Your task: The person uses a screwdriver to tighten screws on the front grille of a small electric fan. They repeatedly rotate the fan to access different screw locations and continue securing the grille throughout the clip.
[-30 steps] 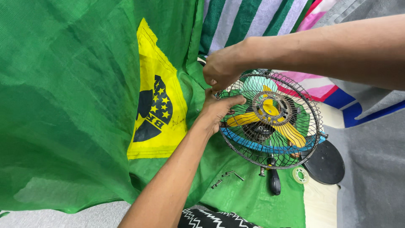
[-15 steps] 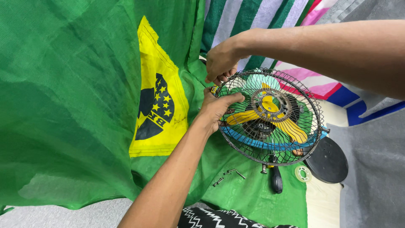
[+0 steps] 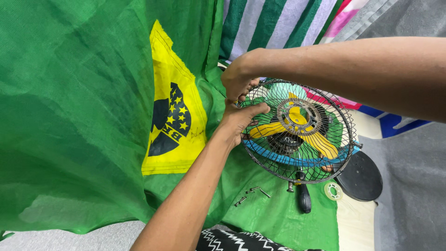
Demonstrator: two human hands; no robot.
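Fan (image 3: 297, 132) sits center-right of frame on green cloth (image 3: 69, 116). My left hand (image 3: 239, 118) grips its wire guard at left edge, thumb over top; right hand (image 3: 237, 81) pinches rim just above. Screws (image 3: 251, 193), screwdriver (image 3: 303, 197) lie below.

A makeshift home repair spot on the floor: a green and yellow cloth (image 3: 93, 116) spread as a work surface, striped fabric (image 3: 274, 23) at upper centre, loose screws (image 3: 251, 193) and a screwdriver (image 3: 303, 197) lying at lower centre.
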